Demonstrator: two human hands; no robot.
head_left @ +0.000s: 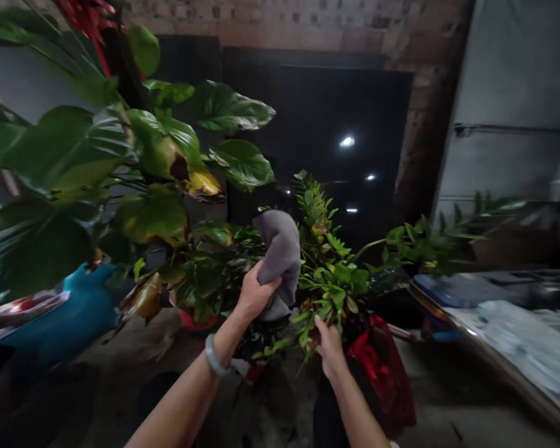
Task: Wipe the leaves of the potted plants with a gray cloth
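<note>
My left hand [256, 292], with a pale bangle on its wrist, is closed around a grey cloth [282, 249] that bends over at the top. Behind and below the cloth are dark leaves and a pot that is mostly hidden. Low among the small green leaves of a bushy plant [333, 286], my right hand [328, 345] has its fingers bent in at the foliage. Its fingertips are partly covered, and what they grip, if anything, cannot be made out.
A big broad-leaved plant [154, 143] with some yellowed leaves fills the left. Beneath it is a teal plastic object [70, 317]. Red wrapping [385, 373] lies beside my right forearm. On the right, a table [490, 348] bears clear plastic. Dark panels [317, 124] lean against a brick wall.
</note>
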